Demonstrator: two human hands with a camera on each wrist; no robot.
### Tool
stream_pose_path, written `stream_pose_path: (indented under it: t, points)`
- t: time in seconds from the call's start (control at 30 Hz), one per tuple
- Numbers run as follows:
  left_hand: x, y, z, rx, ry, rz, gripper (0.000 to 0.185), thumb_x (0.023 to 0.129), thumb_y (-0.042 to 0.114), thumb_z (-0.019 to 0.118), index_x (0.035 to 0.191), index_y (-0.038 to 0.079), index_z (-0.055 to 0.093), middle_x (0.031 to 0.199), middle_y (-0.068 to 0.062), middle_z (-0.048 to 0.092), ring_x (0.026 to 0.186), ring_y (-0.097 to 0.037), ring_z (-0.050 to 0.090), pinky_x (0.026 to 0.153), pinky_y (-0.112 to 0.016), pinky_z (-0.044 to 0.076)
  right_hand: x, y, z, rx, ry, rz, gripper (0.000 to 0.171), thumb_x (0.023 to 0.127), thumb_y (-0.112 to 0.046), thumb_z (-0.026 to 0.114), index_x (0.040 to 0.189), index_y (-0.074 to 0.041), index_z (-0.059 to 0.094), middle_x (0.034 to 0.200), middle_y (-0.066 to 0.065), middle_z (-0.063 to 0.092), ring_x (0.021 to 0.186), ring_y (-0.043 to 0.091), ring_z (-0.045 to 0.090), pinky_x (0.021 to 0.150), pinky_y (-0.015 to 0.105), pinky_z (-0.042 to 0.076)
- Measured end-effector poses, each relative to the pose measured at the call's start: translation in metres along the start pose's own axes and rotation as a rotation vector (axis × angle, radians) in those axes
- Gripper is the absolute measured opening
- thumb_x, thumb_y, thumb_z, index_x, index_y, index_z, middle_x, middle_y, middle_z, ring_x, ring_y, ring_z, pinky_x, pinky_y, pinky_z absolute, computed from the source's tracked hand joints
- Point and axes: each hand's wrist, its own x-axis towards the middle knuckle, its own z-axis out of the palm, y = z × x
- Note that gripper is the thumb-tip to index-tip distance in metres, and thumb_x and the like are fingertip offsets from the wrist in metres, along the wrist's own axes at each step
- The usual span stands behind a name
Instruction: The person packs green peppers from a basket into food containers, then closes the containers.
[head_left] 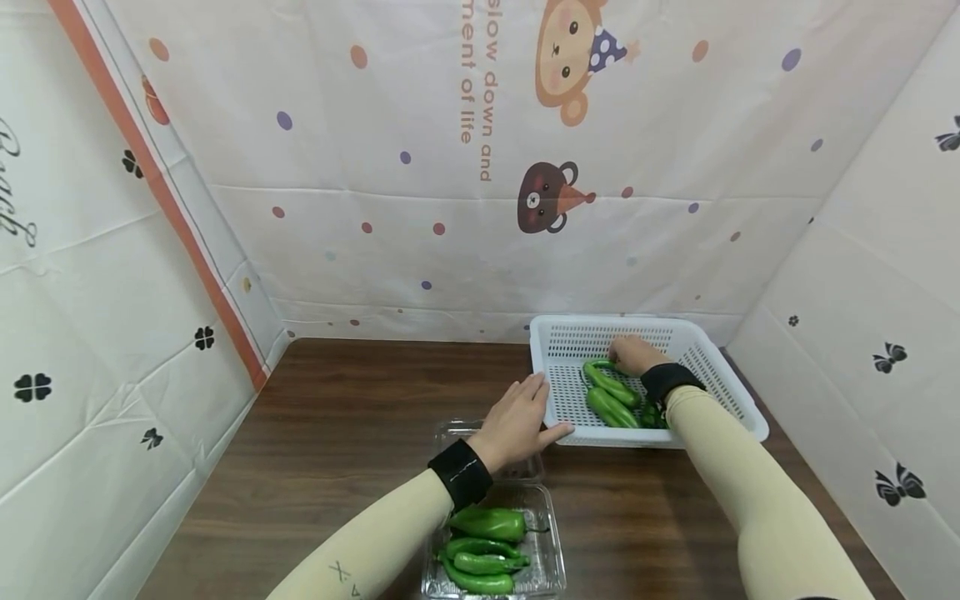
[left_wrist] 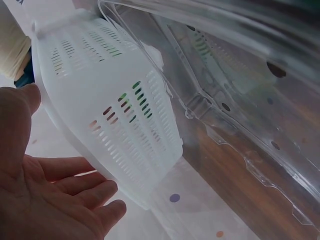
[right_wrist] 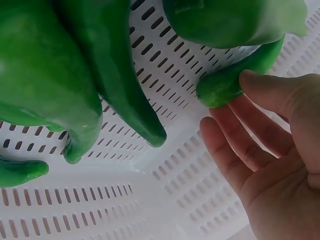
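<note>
Inside the basket point(head_left: 564, 375), right grip point(right_wrist: 275, 180) pinching pepper point(right_wrist: 225, 84), far end perhaps hidden.

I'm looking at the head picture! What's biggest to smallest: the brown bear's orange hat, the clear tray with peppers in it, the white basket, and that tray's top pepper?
1. White basket
2. Clear tray, even partly covered by an arm
3. Top pepper
4. Orange hat

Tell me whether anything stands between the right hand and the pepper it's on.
Nothing visible does: the right hand pinches the slim pepper near one end. In the right wrist view, a larger pepper partly overlaps it, away from the grip.
</note>
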Motion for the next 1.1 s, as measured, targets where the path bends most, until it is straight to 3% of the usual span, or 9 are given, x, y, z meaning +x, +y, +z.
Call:
stream_pose_path:
  t: [0.57, 0.67, 0.8, 1.1]
  points:
    - [-0.006, 0.000, 0.001, 0.015, -0.008, 0.002, 0.080, 0.103, 0.058, 0.050, 0.153, -0.005, 0.042, 0.159, -0.020, 0.040, 0.148, -0.029, 0.038, 0.121, -0.047, 0.033, -0.008, 0.000, 0.001, -0.039, 0.041, -0.024, 0.006, 0.088, 0.006, 0.073, 0.092, 0.002, 0.076, 0.085, 0.011, 0.072, 0.080, 0.029, 0.068, 0.073, 0.047, 0.058]
    - [-0.007, 0.003, 0.003, 0.002, 0.003, 0.011, 0.078, 0.104, 0.057, 0.049, 0.152, -0.004, 0.043, 0.158, -0.020, 0.041, 0.148, -0.029, 0.039, 0.120, -0.048, 0.034, -0.013, 0.003, -0.003, -0.056, 0.056, -0.045, 0.009, 0.088, 0.007, 0.071, 0.083, 0.000, 0.073, 0.073, 0.006, 0.066, 0.065, 0.021, 0.056, 0.061, 0.039, 0.048]
    - [-0.009, 0.005, 0.003, -0.012, 0.015, 0.017, 0.077, 0.106, 0.056, 0.046, 0.152, -0.005, 0.043, 0.157, -0.021, 0.042, 0.147, -0.030, 0.040, 0.120, -0.048, 0.035, -0.020, 0.003, -0.013, -0.055, 0.085, -0.084, 0.014, 0.088, 0.009, 0.070, 0.079, -0.001, 0.070, 0.067, 0.003, 0.058, 0.060, 0.017, 0.043, 0.058, 0.035, 0.036]
    - [-0.009, 0.004, -0.004, -0.018, 0.037, 0.030, 0.075, 0.106, 0.054, 0.046, 0.153, -0.005, 0.042, 0.158, -0.021, 0.041, 0.148, -0.030, 0.038, 0.121, -0.047, 0.033, -0.030, -0.016, -0.035, -0.018, 0.118, -0.089, 0.009, 0.090, 0.005, 0.072, 0.097, 0.001, 0.075, 0.082, 0.009, 0.067, 0.071, 0.021, 0.059, 0.065, 0.042, 0.049]
